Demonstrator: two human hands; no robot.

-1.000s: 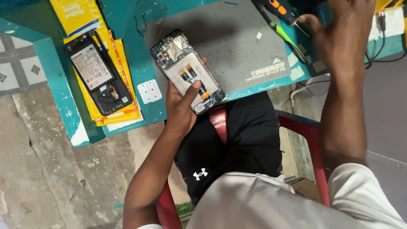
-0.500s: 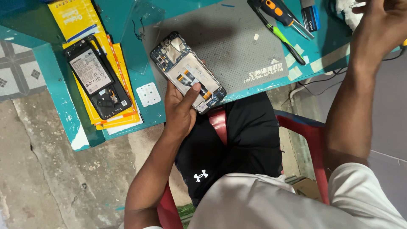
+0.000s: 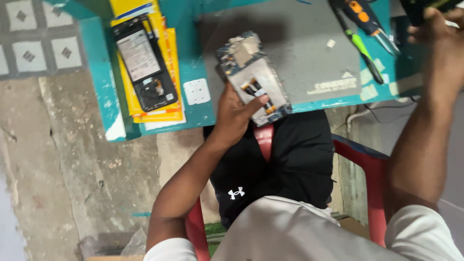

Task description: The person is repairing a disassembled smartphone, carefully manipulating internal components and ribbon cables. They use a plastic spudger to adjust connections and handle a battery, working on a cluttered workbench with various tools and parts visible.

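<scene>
My left hand (image 3: 237, 116) grips an opened phone (image 3: 253, 77) with its back cover off, circuit parts and a flex cable showing. It holds the phone at the near edge of a grey work mat (image 3: 299, 53), thumb on the phone's lower part. My right hand (image 3: 437, 43) is raised at the far right top of the view, its fingers around a dark object (image 3: 425, 7) that the frame edge mostly cuts off. An orange-handled screwdriver (image 3: 362, 14) and a green-handled tool (image 3: 365, 50) lie on the mat's right side, left of my right hand.
A second opened phone (image 3: 142, 65) lies on yellow packets (image 3: 166, 104) on the teal table (image 3: 104, 92) to the left. A small white square part (image 3: 196, 91) sits beside them. I sit on a red chair (image 3: 372, 164). Concrete floor lies left.
My right hand has moved from the tools toward the upper right and now holds a dark object. The left hand keeps hold of the opened phone. The camera has moved closer.
</scene>
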